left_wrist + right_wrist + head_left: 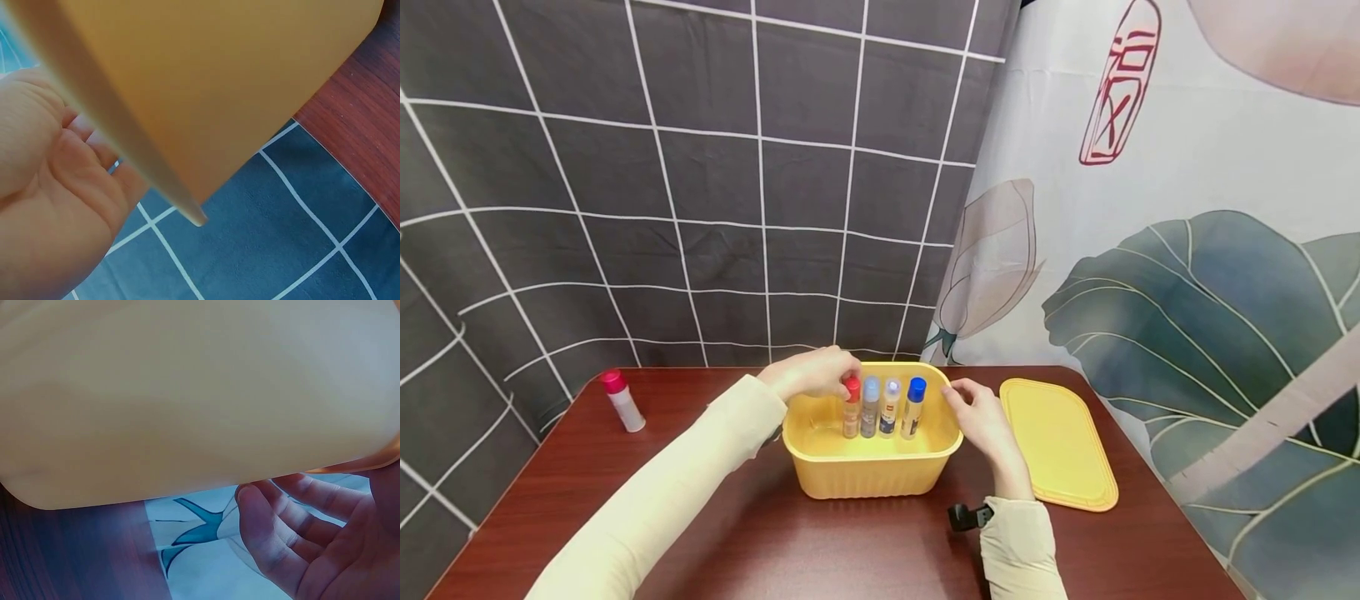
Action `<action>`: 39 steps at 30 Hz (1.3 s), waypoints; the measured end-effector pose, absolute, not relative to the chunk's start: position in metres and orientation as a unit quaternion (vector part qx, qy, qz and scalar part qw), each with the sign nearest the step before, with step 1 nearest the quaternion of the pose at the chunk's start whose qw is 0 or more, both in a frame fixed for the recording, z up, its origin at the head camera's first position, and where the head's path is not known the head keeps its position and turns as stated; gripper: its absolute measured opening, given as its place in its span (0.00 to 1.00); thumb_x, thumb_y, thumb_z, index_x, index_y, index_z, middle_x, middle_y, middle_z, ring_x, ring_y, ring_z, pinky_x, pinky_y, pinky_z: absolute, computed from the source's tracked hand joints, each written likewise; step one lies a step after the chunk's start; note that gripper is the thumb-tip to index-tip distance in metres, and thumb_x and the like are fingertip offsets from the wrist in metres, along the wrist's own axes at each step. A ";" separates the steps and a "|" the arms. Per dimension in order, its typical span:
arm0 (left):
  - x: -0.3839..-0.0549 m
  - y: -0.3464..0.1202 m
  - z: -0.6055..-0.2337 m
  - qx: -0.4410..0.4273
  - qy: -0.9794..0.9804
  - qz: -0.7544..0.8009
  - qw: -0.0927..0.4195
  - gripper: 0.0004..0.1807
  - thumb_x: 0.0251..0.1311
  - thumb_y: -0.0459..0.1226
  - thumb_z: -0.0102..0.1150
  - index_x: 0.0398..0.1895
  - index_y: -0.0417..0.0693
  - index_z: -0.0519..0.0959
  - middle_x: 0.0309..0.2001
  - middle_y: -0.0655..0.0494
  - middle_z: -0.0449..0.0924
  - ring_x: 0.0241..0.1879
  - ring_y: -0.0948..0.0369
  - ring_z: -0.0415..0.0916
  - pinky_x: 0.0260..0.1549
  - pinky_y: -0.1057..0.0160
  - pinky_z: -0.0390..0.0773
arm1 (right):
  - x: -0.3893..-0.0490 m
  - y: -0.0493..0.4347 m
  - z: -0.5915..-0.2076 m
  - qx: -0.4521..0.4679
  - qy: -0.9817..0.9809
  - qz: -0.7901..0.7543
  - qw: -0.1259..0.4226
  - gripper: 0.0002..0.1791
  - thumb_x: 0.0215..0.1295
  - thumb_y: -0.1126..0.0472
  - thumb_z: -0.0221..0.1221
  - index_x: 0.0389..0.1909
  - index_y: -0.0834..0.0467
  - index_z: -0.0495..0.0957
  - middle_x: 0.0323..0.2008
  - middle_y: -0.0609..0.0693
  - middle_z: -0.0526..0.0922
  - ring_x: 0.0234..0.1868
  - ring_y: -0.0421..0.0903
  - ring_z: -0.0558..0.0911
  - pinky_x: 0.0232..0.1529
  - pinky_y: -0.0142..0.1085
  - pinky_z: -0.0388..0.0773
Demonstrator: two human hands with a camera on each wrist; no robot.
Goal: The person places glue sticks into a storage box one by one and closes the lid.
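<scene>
A yellow plastic bin [868, 479] stands on the table and holds several upright glue sticks. Reaching over its left rim, my left hand [811, 372] pinches the red-capped glue stick [851, 408] by its cap. Beside that stick stand a pale-blue-capped glue stick [869, 408], a lavender-capped one and a dark-blue-capped glue stick [913, 408]. My right hand [985, 421] is at the bin's right rim, its fingers loosely bent and touching the edge. In the left wrist view, the bin wall [206, 81] hides the left fingertips. The right thumb [256, 509] shows beneath the bin's edge.
A glue stick with a magenta cap [625, 402] stands at the table's far left. The flat yellow lid [1060, 446] lies right of the bin. Behind the dark red table [880, 550] hang a grey gridded cloth [700, 183] and a lotus-print cloth [1187, 167].
</scene>
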State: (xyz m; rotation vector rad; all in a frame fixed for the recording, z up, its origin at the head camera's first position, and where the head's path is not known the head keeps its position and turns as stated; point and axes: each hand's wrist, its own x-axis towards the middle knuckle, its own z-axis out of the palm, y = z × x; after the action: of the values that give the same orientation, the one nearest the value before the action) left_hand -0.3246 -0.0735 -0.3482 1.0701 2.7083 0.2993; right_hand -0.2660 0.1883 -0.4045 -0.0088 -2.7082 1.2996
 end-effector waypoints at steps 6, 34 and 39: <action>-0.325 -0.073 -0.347 0.360 0.920 0.104 0.114 0.09 0.47 0.36 0.64 0.33 0.51 0.77 0.24 0.65 0.74 0.26 0.65 0.70 0.28 0.68 0.71 | -0.266 0.189 -0.405 0.000 -0.899 0.431 0.072 0.17 0.61 0.47 0.50 0.42 0.54 0.76 0.37 0.51 0.78 0.34 0.46 0.77 0.37 0.40 0.75; -0.318 -0.076 -0.338 0.325 0.926 0.132 0.139 0.24 0.46 0.49 0.62 0.47 0.52 0.72 0.36 0.64 0.74 0.36 0.65 0.69 0.38 0.64 0.70 | -0.266 0.188 -0.404 0.005 -0.898 0.432 0.079 0.15 0.61 0.48 0.51 0.40 0.54 0.76 0.37 0.50 0.78 0.35 0.47 0.76 0.38 0.41 0.74; -0.312 -0.078 -0.331 0.310 0.926 0.161 0.145 0.30 0.46 0.51 0.62 0.52 0.52 0.69 0.43 0.57 0.75 0.41 0.61 0.70 0.42 0.59 0.70 | -0.266 0.188 -0.403 0.004 -0.896 0.438 0.073 0.16 0.61 0.49 0.51 0.41 0.55 0.76 0.37 0.51 0.78 0.36 0.47 0.76 0.39 0.41 0.74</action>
State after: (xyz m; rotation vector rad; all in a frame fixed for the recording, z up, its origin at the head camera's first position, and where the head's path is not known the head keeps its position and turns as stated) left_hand -0.3117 -0.0783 -0.3305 0.8917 2.6677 0.4627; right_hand -0.2659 0.1877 -0.4031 0.0126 -2.6925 1.3146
